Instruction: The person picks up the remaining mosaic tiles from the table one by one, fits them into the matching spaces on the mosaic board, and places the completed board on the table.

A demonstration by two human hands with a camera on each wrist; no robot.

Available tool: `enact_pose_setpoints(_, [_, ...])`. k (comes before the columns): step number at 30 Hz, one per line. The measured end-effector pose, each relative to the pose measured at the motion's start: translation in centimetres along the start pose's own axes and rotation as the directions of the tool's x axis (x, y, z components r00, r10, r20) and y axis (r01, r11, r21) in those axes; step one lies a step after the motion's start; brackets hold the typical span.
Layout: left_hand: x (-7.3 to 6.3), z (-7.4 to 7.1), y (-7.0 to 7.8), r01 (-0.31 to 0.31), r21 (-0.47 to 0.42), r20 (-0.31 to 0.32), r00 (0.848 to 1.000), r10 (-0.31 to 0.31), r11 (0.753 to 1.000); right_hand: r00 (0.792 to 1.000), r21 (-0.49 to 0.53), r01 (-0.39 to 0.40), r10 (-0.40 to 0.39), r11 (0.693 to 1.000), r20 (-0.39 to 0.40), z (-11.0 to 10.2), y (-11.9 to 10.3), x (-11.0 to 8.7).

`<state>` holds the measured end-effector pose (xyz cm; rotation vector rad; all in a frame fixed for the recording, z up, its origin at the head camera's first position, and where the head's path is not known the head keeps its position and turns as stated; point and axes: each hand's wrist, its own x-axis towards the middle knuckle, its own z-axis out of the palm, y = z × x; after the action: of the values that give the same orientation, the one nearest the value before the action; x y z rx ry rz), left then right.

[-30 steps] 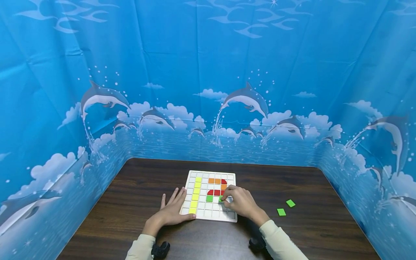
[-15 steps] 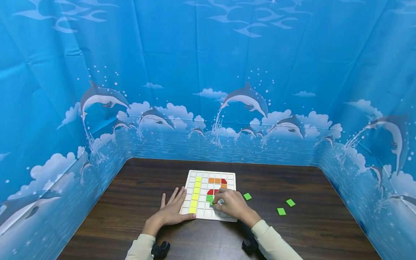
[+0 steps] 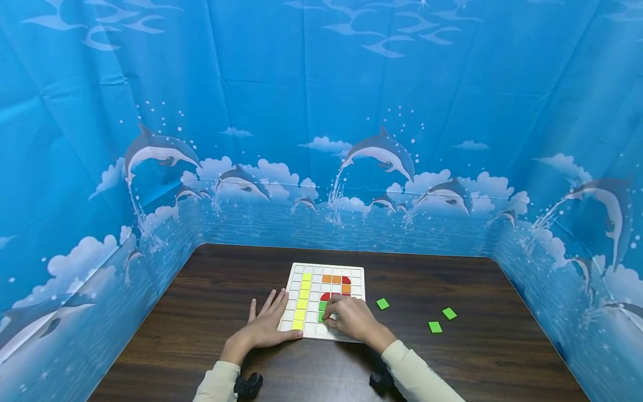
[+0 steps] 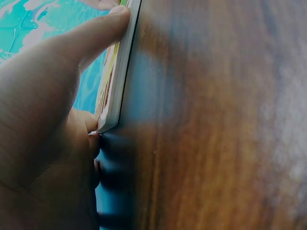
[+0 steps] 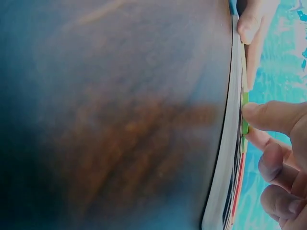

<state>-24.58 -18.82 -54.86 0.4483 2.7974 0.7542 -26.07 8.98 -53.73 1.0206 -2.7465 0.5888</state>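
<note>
A white gridded board (image 3: 312,331) lies on the table with colored tiles on it. My left hand (image 3: 265,328) rests spread at its left edge, with the thumb (image 4: 115,24) on the front left corner area. My right hand (image 3: 351,318) is over the board's middle, pinching a green square tile (image 5: 245,115) between thumb and index finger. That tile sits just in front of another green tile (image 3: 322,306). A yellow tile column (image 3: 301,305) runs along the left. Orange tiles (image 3: 331,279) and a rounded red tile (image 3: 346,280) show behind; the hand partly covers more red tiles.
Three loose green tiles lie right of the board: one near its edge (image 3: 383,304), two farther right, a back tile (image 3: 449,314) and a front tile (image 3: 435,327). Dark wooden table (image 3: 502,357) surrounds them. A blue dolphin-print curtain (image 3: 311,223) encloses the far side and both sides.
My right hand has moved left and slightly toward me across the board with the green tile, uncovering a loose green tile beside the board. The left hand has stayed in place.
</note>
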Motion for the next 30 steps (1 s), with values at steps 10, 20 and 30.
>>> enact_pose_setpoints(10, [0.06,-0.23,0.23,0.058,0.056,0.03,0.998,-0.06,0.997,0.998,-0.051,0.03,-0.027,0.998,0.054,-0.68,-0.57,0.16])
enact_pose_setpoints(20, [0.02,-0.06,0.26,0.062,0.056,0.03,0.997,-0.064,0.996,0.999,-0.039,0.011,-0.009,0.999,0.052,-0.59,-0.42,-0.07])
enact_pose_setpoints(30, [0.08,-0.14,0.28,0.06,0.055,0.029,0.998,-0.061,0.997,0.999,-0.01,0.004,-0.004,1.0,0.036,-0.55,-0.11,-0.31])
